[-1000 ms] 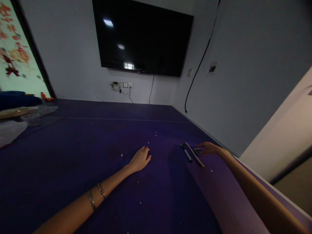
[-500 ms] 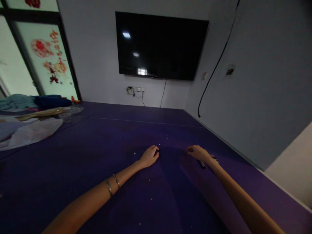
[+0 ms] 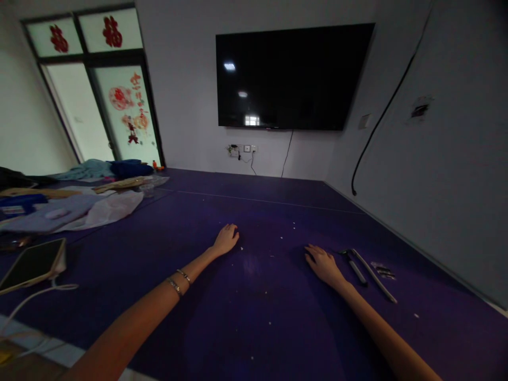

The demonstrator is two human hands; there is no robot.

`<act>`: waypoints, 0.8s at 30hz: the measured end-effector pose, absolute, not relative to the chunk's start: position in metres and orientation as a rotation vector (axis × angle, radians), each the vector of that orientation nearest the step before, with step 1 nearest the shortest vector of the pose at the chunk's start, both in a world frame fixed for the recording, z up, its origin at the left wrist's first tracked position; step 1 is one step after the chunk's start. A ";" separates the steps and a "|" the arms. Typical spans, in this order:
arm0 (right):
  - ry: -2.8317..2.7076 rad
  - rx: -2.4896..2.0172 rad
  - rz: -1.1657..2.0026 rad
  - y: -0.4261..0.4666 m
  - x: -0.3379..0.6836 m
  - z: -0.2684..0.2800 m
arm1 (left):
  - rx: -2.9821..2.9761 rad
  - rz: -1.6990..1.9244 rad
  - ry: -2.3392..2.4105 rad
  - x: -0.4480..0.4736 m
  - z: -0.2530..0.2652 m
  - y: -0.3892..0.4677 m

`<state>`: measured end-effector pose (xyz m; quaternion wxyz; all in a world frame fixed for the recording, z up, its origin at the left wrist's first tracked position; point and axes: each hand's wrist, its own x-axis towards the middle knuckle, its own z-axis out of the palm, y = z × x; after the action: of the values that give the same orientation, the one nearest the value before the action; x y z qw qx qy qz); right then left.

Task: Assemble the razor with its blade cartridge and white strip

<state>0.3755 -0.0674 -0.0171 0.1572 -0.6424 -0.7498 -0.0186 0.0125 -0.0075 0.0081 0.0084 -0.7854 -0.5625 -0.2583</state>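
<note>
My left hand (image 3: 226,239) rests on the purple tabletop (image 3: 246,296), palm down, its fingers apart and nothing in it. Two bracelets (image 3: 178,282) circle that forearm. My right hand (image 3: 323,264) lies palm down on the same surface, also open. Just to its right is a slim grey and black pen-like tool (image 3: 357,271), apart from the fingers. A pale bent strip (image 3: 375,278) lies beyond the tool. Beside it sits a small clear packet (image 3: 383,271) with dark pieces inside. Tiny white scraps (image 3: 242,248) are scattered between and in front of the hands.
At left, a phone or tablet (image 3: 34,264) with a white cable (image 3: 43,290) leans near the table edge. Behind it are plastic sheeting (image 3: 117,211) and folded cloths (image 3: 130,168). A television (image 3: 293,79) hangs on the wall; a black cable (image 3: 381,119) dangles at right.
The view has turned left, bringing the phone or tablet into sight. My right hand has flattened from a bent-finger pose and sits left of the pen-like tool. My left hand has shifted left.
</note>
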 end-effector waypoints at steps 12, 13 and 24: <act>-2.108 -1.817 -0.085 -0.068 0.377 -0.023 | -2.464 -0.556 -1.813 0.008 -0.008 -0.008; -2.106 -1.817 -0.083 -0.068 0.377 -0.022 | -2.465 -0.549 -1.813 0.007 -0.008 -0.008; -2.109 -1.808 -0.085 -0.074 0.374 -0.017 | -2.447 -0.509 -1.793 0.005 -0.007 -0.009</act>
<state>0.3736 -0.0736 -0.0173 0.1802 -0.6399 -0.7464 -0.0300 0.0048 -0.0095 -0.0072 0.0329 -0.7951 -0.5825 -0.1654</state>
